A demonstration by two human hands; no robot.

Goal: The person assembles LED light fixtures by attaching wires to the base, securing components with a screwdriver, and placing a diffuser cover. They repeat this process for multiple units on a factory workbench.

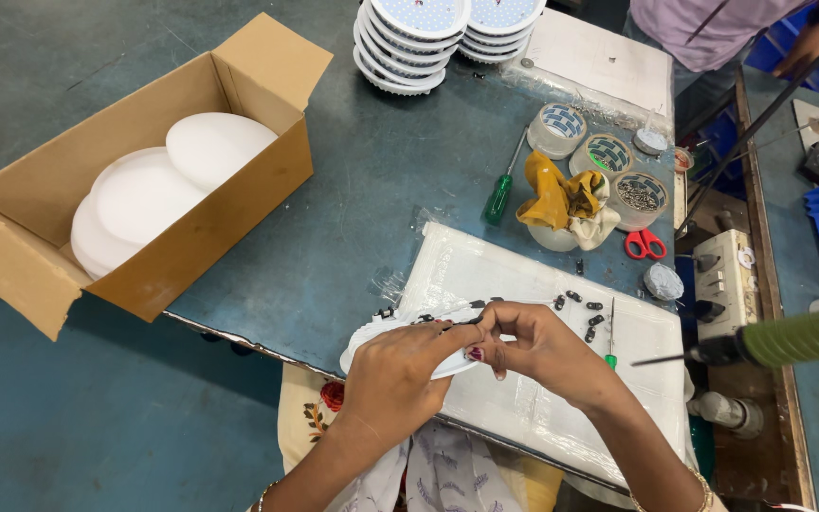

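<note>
My left hand [400, 374] holds a round white light housing [364, 343] at the near edge of the blue table, covering most of it. My right hand [533, 346] pinches a small dark part at the housing's rim, fingertips meeting those of the left hand. Both hands work over a white plastic-covered mat [523, 284]. Several small black clips [580, 308] lie scattered on the mat just beyond my fingers. A thin green-handled screwdriver [610, 341] lies to the right of my right hand.
An open cardboard box [135, 275] with round white discs [144, 194] stands at left. Stacked light housings [409, 43] sit at the back. Tape rolls [557, 128], a green screwdriver [500, 197], a yellow cloth [556, 194], red scissors [645, 245] and a powered screwdriver [789, 337] lie at right. Another person [713, 28] stands beyond.
</note>
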